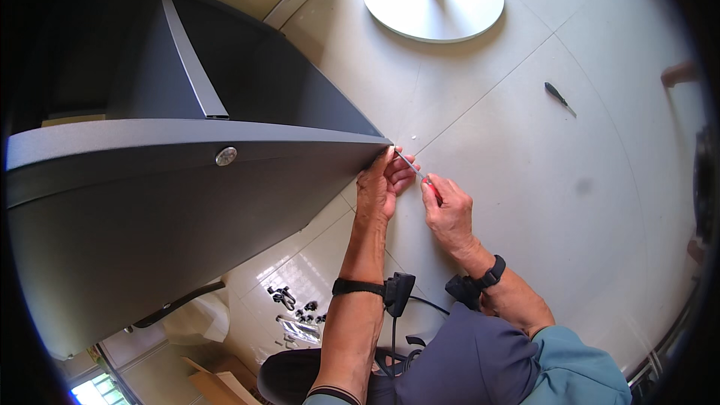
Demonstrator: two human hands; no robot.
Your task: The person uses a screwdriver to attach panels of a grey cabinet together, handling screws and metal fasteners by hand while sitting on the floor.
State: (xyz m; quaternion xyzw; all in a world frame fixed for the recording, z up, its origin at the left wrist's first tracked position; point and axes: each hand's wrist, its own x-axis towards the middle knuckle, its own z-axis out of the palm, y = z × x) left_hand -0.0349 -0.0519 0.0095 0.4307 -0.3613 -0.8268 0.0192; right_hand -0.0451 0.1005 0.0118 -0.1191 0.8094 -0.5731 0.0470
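A dark grey cabinet (172,202) lies on its side on the tiled floor, its open inside facing away. My left hand (381,184) rests against the cabinet's right corner, fingers around the metal shaft of a screwdriver. My right hand (448,214) is closed on the screwdriver's red handle (433,190). The screwdriver's tip points at the corner of the cabinet panel. A round silver fitting (226,155) sits in the panel's edge further left.
A second screwdriver with a dark handle (559,97) lies on the floor at the right. A white round stand base (435,0) is at the top. Small black and metal fittings (294,311) lie on the floor by my knees, and cardboard (217,382) at the bottom.
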